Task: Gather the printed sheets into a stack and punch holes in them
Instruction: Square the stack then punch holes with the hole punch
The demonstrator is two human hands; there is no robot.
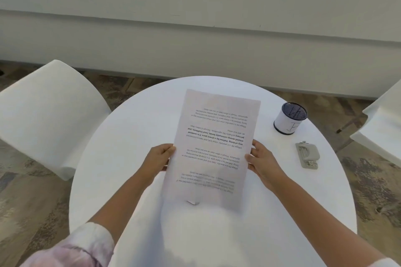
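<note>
The printed sheets (214,147) sit at the middle of the round white surface (130,136), the left hand (159,159) and right hand (261,161) each closing its grip on a side edge, with the hole punch (307,155) and a cup (290,118) to the right.

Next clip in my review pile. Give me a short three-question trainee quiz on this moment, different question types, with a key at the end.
1. True or false: both hands hold the printed sheets, the left hand at one long edge and the right hand at the other.
2. Multiple choice: where is the hole punch? A) under the sheets B) on the round table, to the right of the right hand, untouched C) on a chair
3. Fill in: the cylindrical container stands ___ the hole punch, nearer the window.

Key: 1 true; 2 B; 3 beyond
</note>
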